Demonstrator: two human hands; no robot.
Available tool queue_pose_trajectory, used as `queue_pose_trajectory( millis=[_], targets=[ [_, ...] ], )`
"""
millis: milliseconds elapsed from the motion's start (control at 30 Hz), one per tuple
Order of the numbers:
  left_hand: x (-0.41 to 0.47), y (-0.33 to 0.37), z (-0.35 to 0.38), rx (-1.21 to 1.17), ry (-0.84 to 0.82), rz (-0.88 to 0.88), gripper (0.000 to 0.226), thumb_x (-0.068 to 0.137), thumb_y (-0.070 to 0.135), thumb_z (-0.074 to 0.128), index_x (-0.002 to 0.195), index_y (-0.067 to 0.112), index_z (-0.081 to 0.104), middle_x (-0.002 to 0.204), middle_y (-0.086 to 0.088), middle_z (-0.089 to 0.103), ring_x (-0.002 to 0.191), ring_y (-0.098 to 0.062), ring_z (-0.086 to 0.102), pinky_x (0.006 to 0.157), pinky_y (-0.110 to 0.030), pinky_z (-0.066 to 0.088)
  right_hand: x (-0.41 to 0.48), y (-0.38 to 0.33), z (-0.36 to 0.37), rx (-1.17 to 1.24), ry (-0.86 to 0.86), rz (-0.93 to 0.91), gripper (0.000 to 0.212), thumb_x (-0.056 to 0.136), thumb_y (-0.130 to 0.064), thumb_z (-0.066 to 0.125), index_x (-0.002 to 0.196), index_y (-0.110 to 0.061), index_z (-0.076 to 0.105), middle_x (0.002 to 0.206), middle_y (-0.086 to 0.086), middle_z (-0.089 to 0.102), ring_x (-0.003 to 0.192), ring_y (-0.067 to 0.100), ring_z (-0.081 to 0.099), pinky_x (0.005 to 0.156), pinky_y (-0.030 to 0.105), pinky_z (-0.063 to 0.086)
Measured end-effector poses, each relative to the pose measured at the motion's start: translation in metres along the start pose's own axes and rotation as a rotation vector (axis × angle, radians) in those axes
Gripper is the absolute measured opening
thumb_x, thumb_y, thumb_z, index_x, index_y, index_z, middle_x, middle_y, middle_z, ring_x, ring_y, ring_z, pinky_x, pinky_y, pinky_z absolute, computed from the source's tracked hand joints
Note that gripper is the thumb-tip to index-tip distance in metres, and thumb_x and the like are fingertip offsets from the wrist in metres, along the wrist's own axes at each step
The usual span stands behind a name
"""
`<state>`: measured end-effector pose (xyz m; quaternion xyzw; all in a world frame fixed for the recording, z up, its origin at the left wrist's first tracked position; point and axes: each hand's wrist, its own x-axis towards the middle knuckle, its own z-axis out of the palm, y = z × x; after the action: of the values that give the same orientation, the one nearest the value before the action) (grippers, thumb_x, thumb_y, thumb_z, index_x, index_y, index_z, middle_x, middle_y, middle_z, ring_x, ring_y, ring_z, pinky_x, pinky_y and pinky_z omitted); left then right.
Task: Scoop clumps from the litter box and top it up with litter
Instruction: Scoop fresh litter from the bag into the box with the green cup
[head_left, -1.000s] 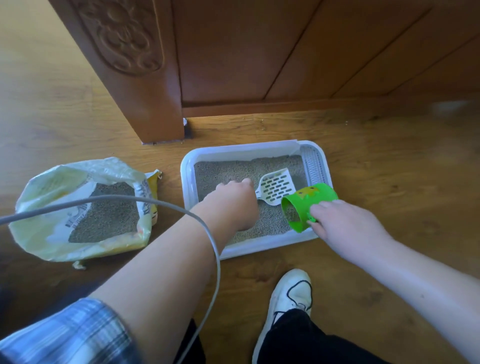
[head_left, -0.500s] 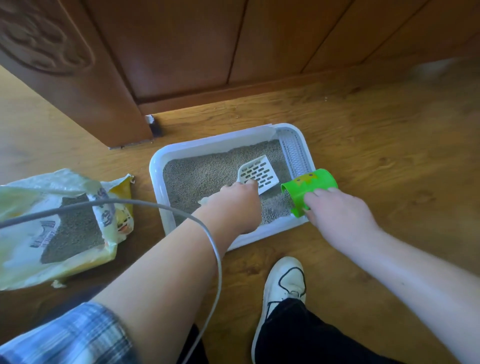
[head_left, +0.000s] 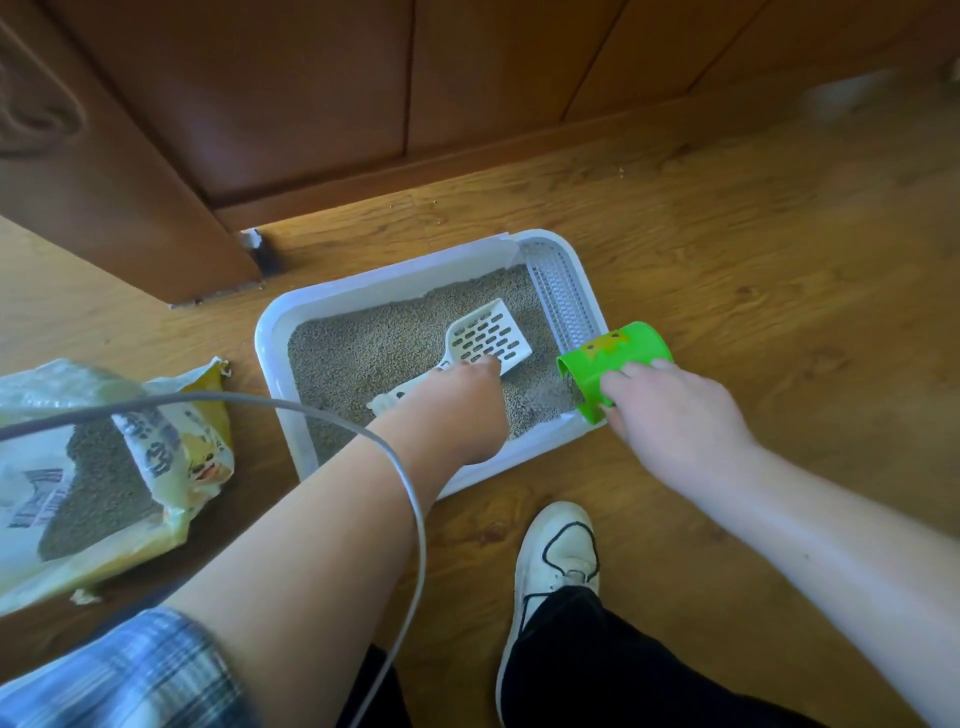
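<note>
We count 1 litter box (head_left: 270, 353) on the floor (head_left: 727, 260), 1 slotted scoop (head_left: 488, 338) inside, gripped by our left hand (head_left: 457, 410); our right hand (head_left: 670, 415) grips 1 green cup (head_left: 618, 358) at its rim; 1 open litter bag (head_left: 104, 467) lies left.

Head cam, wide-angle, worn by the person. It faces forward and steeply down at the floor (head_left: 753, 249). The litter box (head_left: 395, 283) sits near frame centre, seen from above its near side and skewed in frame. Range is close: both forearms come in from the bottom edge and fill the lower half. The wearer's shoe (head_left: 558, 561) shows just on the near side of the box. The litter bag (head_left: 78, 467), left of the box, is cut by the frame edge. The wooden cabinet (head_left: 311, 104) behind the box fills the top band. A grey cable (head_left: 410, 493) hangs close to the lens, in front of the box's left part.
</note>
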<state>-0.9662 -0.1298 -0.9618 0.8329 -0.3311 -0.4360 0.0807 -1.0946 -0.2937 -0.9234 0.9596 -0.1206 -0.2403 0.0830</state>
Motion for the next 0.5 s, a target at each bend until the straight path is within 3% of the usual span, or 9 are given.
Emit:
queue_pose_trajectory(
  millis=[200,333,500],
  targets=[
    [0.002,0.004,0.001,-0.045,-0.021,0.002,0.043,0.092,0.011,0.043,0.135,0.014,0.039,0.118,-0.013,0.055,0.094,-0.029,0.054,0.068,-0.038,0.044,0.004,0.000,0.008,-0.077,0.008,0.040,0.007,0.091,-0.025,0.063,0.087,-0.025,0.057,0.084,-0.003,0.060,0.086,0.023,0.061,0.053,0.029,0.032],
    [0.000,0.005,-0.001,-0.038,-0.002,-0.004,0.042,0.093,0.011,0.044,0.135,0.014,0.039,0.115,-0.011,0.055,0.092,-0.027,0.053,0.062,-0.034,0.039,0.006,-0.002,0.008,-0.120,-0.008,0.043,0.004,0.091,-0.024,0.061,0.090,-0.026,0.057,0.086,-0.004,0.060,0.089,0.022,0.061,0.054,0.028,0.032],
    [-0.004,-0.002,-0.004,-0.035,0.018,-0.033,0.042,0.093,0.013,0.042,0.134,0.015,0.039,0.118,-0.011,0.058,0.092,-0.028,0.052,0.069,-0.037,0.043,0.009,-0.010,0.004,-0.168,-0.024,0.046,0.004,0.093,-0.023,0.058,0.093,-0.027,0.057,0.090,-0.005,0.061,0.093,0.020,0.061,0.056,0.029,0.034]
  ],
)
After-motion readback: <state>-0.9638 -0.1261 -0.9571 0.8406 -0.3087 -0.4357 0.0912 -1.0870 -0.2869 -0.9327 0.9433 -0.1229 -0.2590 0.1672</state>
